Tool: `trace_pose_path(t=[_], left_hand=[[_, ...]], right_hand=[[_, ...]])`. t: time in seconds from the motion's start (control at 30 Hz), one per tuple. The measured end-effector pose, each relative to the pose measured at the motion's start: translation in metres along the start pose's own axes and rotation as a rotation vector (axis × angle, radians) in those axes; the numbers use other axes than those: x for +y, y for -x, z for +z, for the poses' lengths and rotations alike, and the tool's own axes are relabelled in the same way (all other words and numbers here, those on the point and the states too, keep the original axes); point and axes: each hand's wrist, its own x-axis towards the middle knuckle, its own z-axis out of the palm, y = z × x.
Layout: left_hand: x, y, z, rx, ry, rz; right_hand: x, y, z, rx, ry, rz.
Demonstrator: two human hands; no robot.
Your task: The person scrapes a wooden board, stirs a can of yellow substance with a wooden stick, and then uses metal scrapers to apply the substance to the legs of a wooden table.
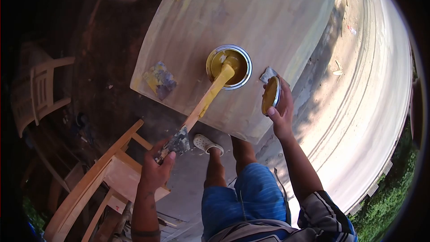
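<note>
An open metal can (247, 77) of mustard-yellow paint stands on the table. A wooden stir stick (210, 94), coated yellow toward its far end, slants down into it. My left hand (156, 163) is closed around the near end, where a flat piece smeared grey and black (178, 142) shows at the fingers. My right hand (283, 116) grips a round can lid (271, 95) by its rim, tilted on edge, its yellow-coated inside facing the can. Behind the lid, a small grey-smeared piece (268, 74) lies on the tabletop.
The pale wooden table (201, 22) has a rounded near-left corner and a paint-blotched square (160, 80) on it. Wooden chair frames (121, 170) stand close on my left, with another chair (45, 87) beyond. Sunlit concrete (345, 107) runs along the right.
</note>
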Motion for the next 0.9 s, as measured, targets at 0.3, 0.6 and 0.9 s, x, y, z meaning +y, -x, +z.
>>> trace_pose_path(t=[0.3, 0.6, 0.9], left_hand=[[0.001, 0.006, 0.006, 0.078, -0.199, 0.217], [-0.001, -0.01, 0.011, -0.053, 0.351, -0.127], [-0.019, -0.018, 0.044, -0.179, 0.573, -0.139]], right_hand=[[0.006, 0.017, 0.002, 0.068, 0.0, 0.043], [0.034, 0.011, 0.003, -0.129, 0.958, -0.114], [0.041, 0.064, 0.048, -0.36, -0.137, 0.448]])
